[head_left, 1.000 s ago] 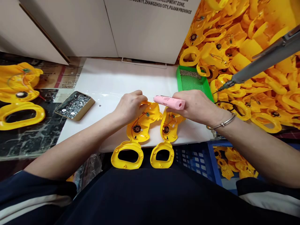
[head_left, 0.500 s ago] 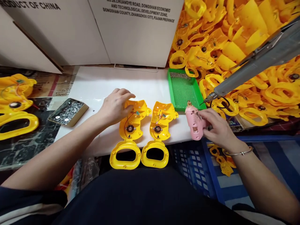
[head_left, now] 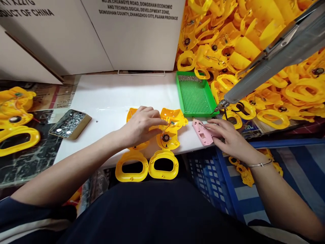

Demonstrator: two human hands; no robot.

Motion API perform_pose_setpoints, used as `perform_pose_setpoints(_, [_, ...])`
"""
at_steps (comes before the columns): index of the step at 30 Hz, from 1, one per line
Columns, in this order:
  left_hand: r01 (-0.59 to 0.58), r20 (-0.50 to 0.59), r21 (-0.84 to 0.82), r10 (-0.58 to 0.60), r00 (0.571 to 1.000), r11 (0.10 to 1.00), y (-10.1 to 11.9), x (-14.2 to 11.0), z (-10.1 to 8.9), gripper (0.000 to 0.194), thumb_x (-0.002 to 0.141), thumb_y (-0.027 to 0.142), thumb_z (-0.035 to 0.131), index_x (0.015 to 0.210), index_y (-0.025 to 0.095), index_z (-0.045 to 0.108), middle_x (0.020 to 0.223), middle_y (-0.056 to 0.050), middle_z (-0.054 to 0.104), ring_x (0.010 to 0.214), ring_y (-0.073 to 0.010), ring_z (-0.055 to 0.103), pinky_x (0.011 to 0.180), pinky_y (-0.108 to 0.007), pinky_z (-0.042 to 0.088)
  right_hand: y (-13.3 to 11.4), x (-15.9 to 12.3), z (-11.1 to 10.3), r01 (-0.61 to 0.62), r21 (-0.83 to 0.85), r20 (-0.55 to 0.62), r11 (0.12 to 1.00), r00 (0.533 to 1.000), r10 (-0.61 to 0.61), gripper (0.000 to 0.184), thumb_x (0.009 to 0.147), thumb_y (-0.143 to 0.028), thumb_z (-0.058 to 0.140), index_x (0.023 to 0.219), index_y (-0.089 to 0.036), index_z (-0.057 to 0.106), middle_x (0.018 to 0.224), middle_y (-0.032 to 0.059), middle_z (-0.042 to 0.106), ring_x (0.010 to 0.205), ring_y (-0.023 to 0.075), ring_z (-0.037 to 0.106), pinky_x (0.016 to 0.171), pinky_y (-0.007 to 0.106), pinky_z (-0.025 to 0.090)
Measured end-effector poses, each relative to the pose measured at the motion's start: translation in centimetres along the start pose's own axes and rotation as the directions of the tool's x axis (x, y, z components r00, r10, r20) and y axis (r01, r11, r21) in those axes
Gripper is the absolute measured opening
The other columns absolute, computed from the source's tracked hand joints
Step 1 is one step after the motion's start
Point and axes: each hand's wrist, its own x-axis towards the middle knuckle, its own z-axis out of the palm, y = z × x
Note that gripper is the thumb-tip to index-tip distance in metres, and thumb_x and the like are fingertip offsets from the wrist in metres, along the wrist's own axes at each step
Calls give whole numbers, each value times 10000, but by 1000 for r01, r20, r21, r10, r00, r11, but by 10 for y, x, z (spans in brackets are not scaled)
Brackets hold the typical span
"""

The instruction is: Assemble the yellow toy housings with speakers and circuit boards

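Two yellow plastic shell halves lie side by side, each with wires, a small round speaker and an oval handle loop toward me. My left hand (head_left: 142, 123) reaches over the left shell (head_left: 131, 113), covering much of it. Its fingers are slightly curled, with the fingertips at the left side of the right shell (head_left: 175, 140), near the wires; nothing shows in them. A pink tool that looks like a glue gun (head_left: 203, 134) lies on the white board at the right. My right hand (head_left: 225, 135) is beside it, fingers stretched out and loosely touching its edge.
A green tray (head_left: 196, 110) with small metal parts stands behind the pink tool. Above it hangs an electric screwdriver (head_left: 243, 88). Yellow shells (head_left: 243, 51) are heaped at right. A tin of screws (head_left: 69, 123) stands at left; a blue basket (head_left: 210, 179) sits below right.
My left hand has moved right, from the left shell toward the right one. The pink tool has gone from upright in my right hand to lying on the board, and that hand's fingers have loosened.
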Motion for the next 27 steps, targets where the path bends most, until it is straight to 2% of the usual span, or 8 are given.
perform_pose_setpoints(3, [6, -14, -49, -6, 1000, 999, -1, 7, 6, 166, 940, 279, 597, 882, 259, 751, 796, -21, 665, 780, -173, 572, 796, -345, 396, -24, 10, -4, 50, 49, -152, 998, 988, -42, 257, 913, -200, 547, 1138, -252, 660, 1196, 108, 660, 1123, 264, 630, 968, 460, 525])
perform_pose_setpoints(6, [-32, -14, -61, 31, 999, 998, -1, 14, 11, 153, 941, 264, 599, 947, 251, 751, 805, -18, 669, 766, -164, 583, 777, -338, 395, -48, 26, -3, 107, 131, -245, 986, 967, -72, 231, 912, -165, 567, 1105, -248, 663, 1092, 73, 715, 1036, 220, 665, 889, 383, 550])
perform_pose_setpoints(9, [-120, -7, -44, 120, 993, 992, -2, 15, 13, 203, 922, 208, 606, 1071, 263, 733, 831, -18, 680, 796, -173, 604, 778, -341, 393, -64, 45, 4, 195, 155, -267, 968, 952, -149, 184, 924, -165, 565, 1070, -211, 667, 1011, 61, 737, 955, 200, 675, 835, 352, 544])
perform_pose_setpoints(12, [-156, -32, -61, 154, 988, 986, -6, 15, 15, 155, 923, 211, 609, 953, 245, 757, 780, -15, 683, 755, -168, 606, 768, -342, 400, -73, 61, 15, 294, 152, -252, 944, 935, -251, 125, 938, -183, 569, 1007, -163, 671, 935, 70, 738, 856, 184, 665, 778, 332, 527])
perform_pose_setpoints(18, [-49, -101, -172, 32, 994, 984, -6, 22, 19, 189, 929, 256, 605, 861, 208, 775, 717, -31, 700, 651, -141, 596, 677, -294, 427, -79, 78, 31, 347, 96, -369, 933, 883, -291, 190, 930, -311, 626, 1013, -142, 651, 881, 60, 732, 780, 166, 654, 706, 297, 515])
perform_pose_setpoints(22, [27, -89, -210, -47, 995, 977, 1, 28, 20, 151, 882, 223, 642, 810, 194, 772, 697, -28, 701, 624, -136, 582, 626, -276, 409, -77, 85, 38, 385, 12, -377, 923, 857, -352, 135, 963, -222, 554, 960, -148, 666, 867, 55, 734, 774, 152, 655, 694, 281, 514])
perform_pose_setpoints(25, [77, -27, -280, -88, 996, 957, 4, 30, 17, 184, 896, 255, 632, 794, 170, 758, 666, -27, 674, 586, -124, 547, 603, -269, 414, -75, 89, 34, 364, 83, -359, 928, 879, -313, 168, 969, -221, 531, 952, -172, 691, 878, 47, 742, 790, 148, 663, 714, 281, 515])
perform_pose_setpoints(27, [83, -32, -274, -95, 995, 958, 4, 31, 14, 173, 903, 279, 626, 879, 168, 757, 748, -42, 689, 672, -146, 580, 661, -284, 456, -72, 93, 28, 245, 228, -333, 942, 929, -161, 166, 952, -246, 560, 923, -179, 709, 864, 39, 739, 776, 142, 660, 708, 274, 503])
